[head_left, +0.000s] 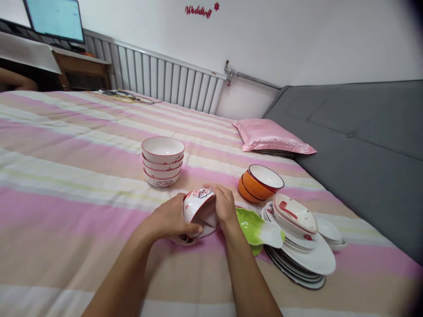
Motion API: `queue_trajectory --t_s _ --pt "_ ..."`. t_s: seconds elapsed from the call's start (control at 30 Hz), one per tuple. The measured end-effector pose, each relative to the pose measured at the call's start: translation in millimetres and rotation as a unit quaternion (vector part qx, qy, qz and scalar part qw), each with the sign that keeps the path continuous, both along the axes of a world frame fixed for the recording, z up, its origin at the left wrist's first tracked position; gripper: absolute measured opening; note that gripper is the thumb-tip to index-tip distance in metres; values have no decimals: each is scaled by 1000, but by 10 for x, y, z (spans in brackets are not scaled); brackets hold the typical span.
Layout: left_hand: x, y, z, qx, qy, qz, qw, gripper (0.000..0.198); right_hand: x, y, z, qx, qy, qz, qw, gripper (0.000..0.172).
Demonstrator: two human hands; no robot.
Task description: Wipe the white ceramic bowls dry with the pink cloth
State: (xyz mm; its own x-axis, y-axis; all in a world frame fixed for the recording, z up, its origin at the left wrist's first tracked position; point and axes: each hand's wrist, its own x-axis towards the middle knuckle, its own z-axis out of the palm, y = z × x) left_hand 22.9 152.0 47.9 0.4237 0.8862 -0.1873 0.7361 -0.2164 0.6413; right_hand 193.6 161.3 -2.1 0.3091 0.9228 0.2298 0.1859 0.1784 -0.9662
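Between my two hands a white bowl (200,206) with a red rim and a floral print is held tilted, its opening toward me. My left hand (172,219) grips its left side, the thumb over the near rim. Closed on the right side is my right hand (224,204). Partly hidden under the held bowl, another white dish (185,240) sits on the bed. Beyond my left hand stands a stack of matching red-rimmed bowls (163,160). Right of my right hand lies a green and white leaf-shaped dish (253,226).
Two orange bowls (256,189) are nested at the right. Near them is a pile of plates (322,257) topped by a patterned oval dish (291,212), with small white bowls (328,231) alongside. A pink pillow (271,135) rests by the grey headboard (357,132). Cables (128,96) lie at the far edge.
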Motion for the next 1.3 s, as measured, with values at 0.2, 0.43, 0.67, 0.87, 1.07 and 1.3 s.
queue_trajectory --t_s 0.2,0.43,0.67,0.87,1.07,1.3 --pt "1 43 -45 -19 4 -6 1000 85 12 25 -67 -25 67 -25 997 31" --pt "8 71 -34 46 -15 34 998 59 -61 -56 103 16 117 19 993 29" --pt "24 -7 77 100 18 23 995 50 -123 -261 309 66 -52 143 986 34" --pt "52 -13 29 98 41 33 994 49 -142 -284 381 80 -156 140 975 33" --pt "19 -10 -5 14 -21 -17 1000 76 -72 -142 201 50 -101 75 991 34" --pt "-73 42 -72 -24 -52 -46 997 85 -34 -63 93 19 -37 31 999 33"
